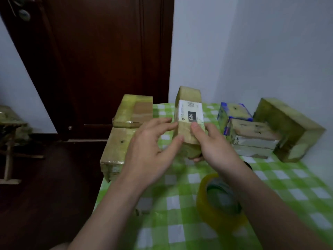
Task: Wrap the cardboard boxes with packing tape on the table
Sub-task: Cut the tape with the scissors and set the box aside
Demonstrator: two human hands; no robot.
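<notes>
Cardboard box (190, 114) being held over table (176, 231) middle, 12 o'clock from tape roll (202, 199); left hand (153, 143) gripping its 9 o'clock side, right hand (216, 147) clasping 3 o'clock side; likely handling light, stiff, tape-slick, so pinching corners seeming safest

Left hand (153, 152) grips, fingers curled; right hand (214, 143) grips (thumb on top).
</notes>
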